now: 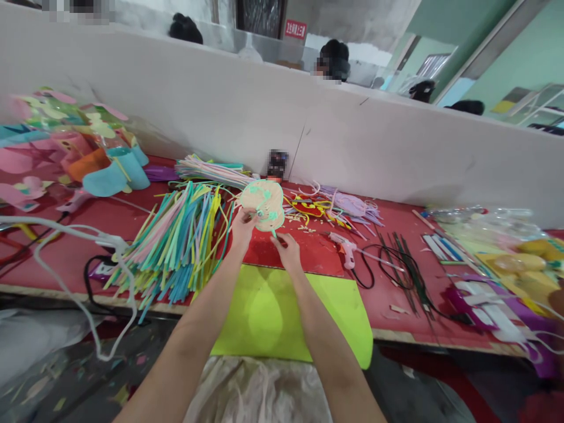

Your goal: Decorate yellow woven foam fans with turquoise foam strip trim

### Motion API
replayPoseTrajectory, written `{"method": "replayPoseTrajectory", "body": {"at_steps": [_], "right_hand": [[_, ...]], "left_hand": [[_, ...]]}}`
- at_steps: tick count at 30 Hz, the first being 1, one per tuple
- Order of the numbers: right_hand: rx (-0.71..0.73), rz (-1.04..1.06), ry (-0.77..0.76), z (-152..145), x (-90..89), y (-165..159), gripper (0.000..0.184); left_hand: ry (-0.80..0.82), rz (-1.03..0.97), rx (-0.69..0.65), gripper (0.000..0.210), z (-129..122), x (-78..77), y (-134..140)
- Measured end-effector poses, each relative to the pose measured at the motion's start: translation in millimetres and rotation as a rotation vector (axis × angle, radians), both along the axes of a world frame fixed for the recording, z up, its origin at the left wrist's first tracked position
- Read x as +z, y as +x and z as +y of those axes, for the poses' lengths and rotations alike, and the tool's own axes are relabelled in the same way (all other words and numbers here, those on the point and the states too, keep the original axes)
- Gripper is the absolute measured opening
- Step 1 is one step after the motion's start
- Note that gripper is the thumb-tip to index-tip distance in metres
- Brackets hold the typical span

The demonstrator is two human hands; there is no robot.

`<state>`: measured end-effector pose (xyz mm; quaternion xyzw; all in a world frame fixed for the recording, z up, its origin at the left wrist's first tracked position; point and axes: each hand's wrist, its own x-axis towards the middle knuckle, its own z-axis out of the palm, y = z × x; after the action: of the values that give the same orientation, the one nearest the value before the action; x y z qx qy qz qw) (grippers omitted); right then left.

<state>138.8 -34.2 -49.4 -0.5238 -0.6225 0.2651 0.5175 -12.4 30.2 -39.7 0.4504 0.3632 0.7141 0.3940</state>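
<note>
A flat, rounded cream piece [269,205] with mint-green edging and mint-green shapes on its face is held up over the red table. My left hand [245,222] grips its lower left side, thumb on the front. Below the piece, my right hand [287,247] pinches a thin mint-green strip [274,233] at the bottom edge. Whether the strip is fixed to the piece I cannot tell. Left of my hands lies a big bundle of thin coloured foam strips [180,235]. A pink glue gun [347,249] rests to the right.
A yellow-green sheet [264,311] hangs over the front edge. Yellow and purple strips [339,202] lie behind. Dark rods and a cable [408,270] lie right, near a purple power strip [480,311]. White cables [92,235] loop at left. A white partition [220,100] stands behind.
</note>
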Motion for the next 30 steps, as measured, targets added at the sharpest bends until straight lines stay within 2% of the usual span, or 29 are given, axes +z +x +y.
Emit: {"method": "replayPoseTrajectory", "body": {"at_steps": [3,7,10,13,20,26,30], "right_hand": [[0.048,0.028,-0.049,-0.1,1.6,0.5,0.032],[0.093,0.04,-0.09,0.5,1.6,0.2,0.035],[0.116,0.033,-0.113,0.7,1.2,0.3,0.036],[0.139,0.001,-0.104,0.3,1.2,0.7,0.033],[0.15,0.031,-0.15,-1.1,3.8,-0.5,0.032],[0.178,0.076,-0.167,-1.6,1.1,-1.8,0.033],[0.128,0.136,-0.153,0.1,0.6,-1.6,0.033]], "left_hand": [[0.007,-0.006,0.006,0.036,-3.9,5.0,-0.2],[0.034,-0.036,-0.016,0.074,-9.2,11.8,-0.1],[0.044,-0.083,-0.027,0.088,-9.1,12.4,0.7],[-0.001,-0.126,-0.039,0.085,-6.4,9.9,2.3],[-0.045,-0.159,-0.1,0.047,-5.5,9.1,2.3],[-0.082,-0.213,-0.051,0.053,-5.8,9.1,2.5],[-0.089,-0.19,-0.111,0.049,-8.4,11.3,2.6]]}}
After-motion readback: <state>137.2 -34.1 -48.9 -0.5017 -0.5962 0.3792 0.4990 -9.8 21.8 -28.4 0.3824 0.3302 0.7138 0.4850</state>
